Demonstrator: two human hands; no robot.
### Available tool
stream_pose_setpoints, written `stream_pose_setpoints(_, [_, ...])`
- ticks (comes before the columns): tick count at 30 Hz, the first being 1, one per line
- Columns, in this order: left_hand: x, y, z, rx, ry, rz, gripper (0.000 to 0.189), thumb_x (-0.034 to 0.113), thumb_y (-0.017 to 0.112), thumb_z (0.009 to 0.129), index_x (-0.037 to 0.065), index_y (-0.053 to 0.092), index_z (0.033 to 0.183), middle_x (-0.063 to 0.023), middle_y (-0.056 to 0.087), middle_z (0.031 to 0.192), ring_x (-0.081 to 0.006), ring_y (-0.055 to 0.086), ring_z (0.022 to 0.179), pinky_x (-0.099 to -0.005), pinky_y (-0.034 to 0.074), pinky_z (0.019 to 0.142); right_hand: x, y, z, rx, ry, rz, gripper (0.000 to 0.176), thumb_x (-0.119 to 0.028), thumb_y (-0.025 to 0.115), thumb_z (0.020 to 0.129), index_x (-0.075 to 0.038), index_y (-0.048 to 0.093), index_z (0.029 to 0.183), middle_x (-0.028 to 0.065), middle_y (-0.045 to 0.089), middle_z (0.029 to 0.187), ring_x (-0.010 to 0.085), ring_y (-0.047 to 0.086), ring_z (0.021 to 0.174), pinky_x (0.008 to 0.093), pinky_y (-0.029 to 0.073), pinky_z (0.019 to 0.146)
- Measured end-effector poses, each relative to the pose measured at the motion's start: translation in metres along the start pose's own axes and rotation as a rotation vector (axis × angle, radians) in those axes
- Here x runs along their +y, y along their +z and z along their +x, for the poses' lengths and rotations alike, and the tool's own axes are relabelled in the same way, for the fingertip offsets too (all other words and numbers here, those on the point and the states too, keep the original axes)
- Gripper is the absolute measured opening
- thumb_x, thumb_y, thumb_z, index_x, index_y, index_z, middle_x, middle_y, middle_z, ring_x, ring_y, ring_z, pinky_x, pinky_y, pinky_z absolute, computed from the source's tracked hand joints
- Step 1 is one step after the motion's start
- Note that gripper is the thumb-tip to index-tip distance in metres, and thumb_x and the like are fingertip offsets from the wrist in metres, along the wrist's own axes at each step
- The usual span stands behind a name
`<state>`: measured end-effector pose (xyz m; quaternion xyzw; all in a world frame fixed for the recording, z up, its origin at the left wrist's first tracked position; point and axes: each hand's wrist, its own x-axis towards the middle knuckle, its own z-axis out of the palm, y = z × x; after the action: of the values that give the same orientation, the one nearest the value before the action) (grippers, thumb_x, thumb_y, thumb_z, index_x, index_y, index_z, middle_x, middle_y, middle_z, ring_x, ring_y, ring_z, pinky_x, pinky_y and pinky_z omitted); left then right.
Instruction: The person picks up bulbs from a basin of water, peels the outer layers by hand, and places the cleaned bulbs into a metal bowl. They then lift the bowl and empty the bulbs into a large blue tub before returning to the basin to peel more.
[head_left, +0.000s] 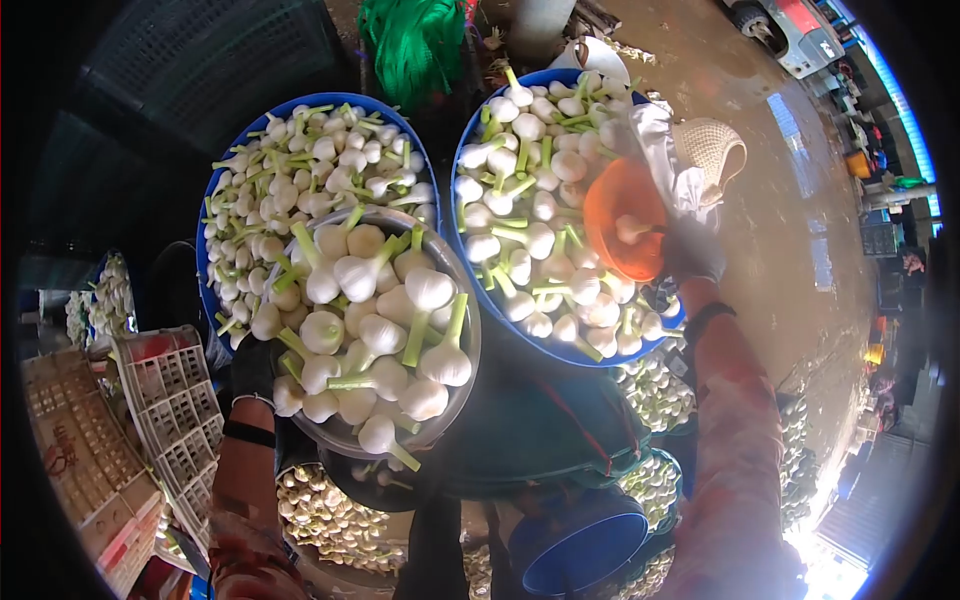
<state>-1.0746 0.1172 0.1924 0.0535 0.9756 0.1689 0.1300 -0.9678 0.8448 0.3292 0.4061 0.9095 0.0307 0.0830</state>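
Observation:
My left hand (257, 368), in a dark glove, is at the left side of a round metal basin (468, 385) heaped with garlic bulbs (382, 335) on short green stems. Its fingers are mostly hidden, but it grips the basin's edge. My right hand (695, 250), in a grey glove, is closed on the right rim of an orange bowl (612, 200). One garlic bulb (630, 229) lies inside this bowl. The bowl is tilted over the right blue tub (462, 215), which is full of garlic. The metal basin overlaps the front of the left blue tub (208, 205), also full.
Beige plastic crates (175, 400) stand at the left. Green netting (415, 50) hangs beyond the tubs. A woven hat (708, 150) and white cloth are by the right tub. Below are a blue bucket (585, 545) and garlic piles (335, 515). A vehicle (795, 35) stands far right.

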Motion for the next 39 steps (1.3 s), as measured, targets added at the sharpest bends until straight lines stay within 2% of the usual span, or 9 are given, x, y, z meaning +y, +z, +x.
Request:
stream_pose_setpoints(6, [0.043, -0.01, -0.004, -0.022, -0.358, -0.797, 0.028, 0.022, 0.043, 0.102, 0.002, 0.056, 0.116, -0.0056, 0.06, 0.105, -0.0186, 0.058, 0.098, -0.0316, 0.047, 0.083, 0.035, 0.004, 0.011, 0.134, -0.144, 0.147, 0.033, -0.038, 0.057, 0.089, -0.009, 0.069, 0.1, 0.0221, 0.067, 0.095, 0.0402, 0.064, 0.089, 0.0495, 0.05, 0.08])
stream_pose_setpoints(12, [0.052, -0.022, -0.011, -0.058, -0.17, -0.257, 0.025, 0.017, 0.046, 0.098, 0.003, 0.061, 0.112, -0.0093, 0.064, 0.105, -0.0241, 0.062, 0.099, -0.0348, 0.049, 0.084, 0.078, 0.019, 0.04, 0.557, -0.229, 0.2, 0.028, -0.033, 0.054, 0.095, -0.006, 0.063, 0.095, 0.0196, 0.064, 0.091, 0.0406, 0.061, 0.086, 0.0474, 0.047, 0.077])
stream_pose_setpoints(17, [0.072, -0.031, -0.016, -0.055, 0.026, 0.066, 0.023, 0.015, 0.048, 0.094, 0.007, 0.066, 0.108, -0.0085, 0.066, 0.107, -0.025, 0.063, 0.102, -0.0352, 0.05, 0.085, 0.075, -0.087, 0.055, 0.945, -0.394, 0.185, 0.02, -0.021, 0.052, 0.099, -0.004, 0.062, 0.103, 0.0131, 0.063, 0.096, 0.0245, 0.061, 0.085, 0.0359, 0.048, 0.076])
stream_pose_setpoints(20, [0.061, -0.024, -0.013, -0.037, -0.04, -0.005, 0.024, 0.02, 0.056, 0.088, 0.007, 0.068, 0.104, -0.011, 0.067, 0.103, -0.0269, 0.064, 0.099, -0.0364, 0.051, 0.084, 0.019, -0.159, 0.013, 0.537, -0.202, 1.475, 0.02, -0.014, 0.049, 0.1, -0.003, 0.062, 0.11, 0.0138, 0.062, 0.111, 0.0242, 0.061, 0.097, 0.0333, 0.048, 0.084])
stream_pose_setpoints(24, [0.074, -0.024, -0.015, 0.099, -0.043, -0.172, 0.031, 0.029, 0.068, 0.077, 0.005, 0.069, 0.096, -0.017, 0.07, 0.092, -0.0344, 0.066, 0.09, -0.0417, 0.052, 0.08, 0.031, -0.182, 0.011, 0.891, -0.707, 0.011, 0.037, -0.007, 0.048, 0.099, -0.003, 0.045, 0.136, 0.0148, 0.053, 0.134, 0.0262, 0.054, 0.121, 0.0368, 0.044, 0.104])
stream_pose_setpoints(30, [0.058, 0.0, -0.01, 0.095, 0.014, -0.18, 0.024, 0.026, 0.064, 0.08, 0.006, 0.068, 0.093, -0.0171, 0.067, 0.088, -0.0375, 0.065, 0.086, -0.0454, 0.052, 0.075, -0.088, -0.252, -0.076, 0.143, -0.522, 0.811, 0.035, -0.026, 0.065, 0.094, -0.002, 0.062, 0.12, 0.0091, 0.07, 0.094, 0.0157, 0.065, 0.089, 0.0288, 0.05, 0.084])
stream_pose_setpoints(33, [0.056, 0.003, -0.015, 0.167, 0.132, -0.045, 0.024, 0.026, 0.063, 0.083, 0.006, 0.067, 0.097, -0.0174, 0.067, 0.091, -0.0373, 0.065, 0.087, -0.0448, 0.052, 0.076, -0.128, -0.245, -0.072, -0.034, -0.476, 1.195, 0.044, -0.021, 0.066, 0.093, 0.002, 0.057, 0.129, 0.0053, 0.069, 0.105, 0.0127, 0.063, 0.094, 0.0262, 0.049, 0.086])
stream_pose_setpoints(37, [0.065, -0.003, -0.019, 0.12, -0.058, -0.422, 0.029, 0.028, 0.057, 0.091, 0.004, 0.063, 0.105, -0.0178, 0.067, 0.099, -0.0361, 0.064, 0.094, -0.0433, 0.051, 0.081, -0.171, -0.208, -0.005, 0.009, -0.626, 1.166, 0.041, -0.02, 0.066, 0.093, 0.004, 0.059, 0.126, 0.0068, 0.065, 0.118, 0.0123, 0.061, 0.101, 0.0264, 0.048, 0.089])
stream_pose_setpoints(39, [0.07, -0.006, -0.019, 0.112, -0.116, -0.458, 0.03, 0.028, 0.057, 0.092, 0.003, 0.063, 0.106, -0.0181, 0.067, 0.101, -0.0362, 0.064, 0.095, -0.0431, 0.051, 0.082, -0.196, -0.205, 0.037, 0.407, -0.726, 0.712, 0.046, -0.028, 0.068, 0.091, 0.001, 0.06, 0.126, 0.0083, 0.068, 0.115, 0.0149, 0.062, 0.101, 0.0284, 0.048, 0.089])
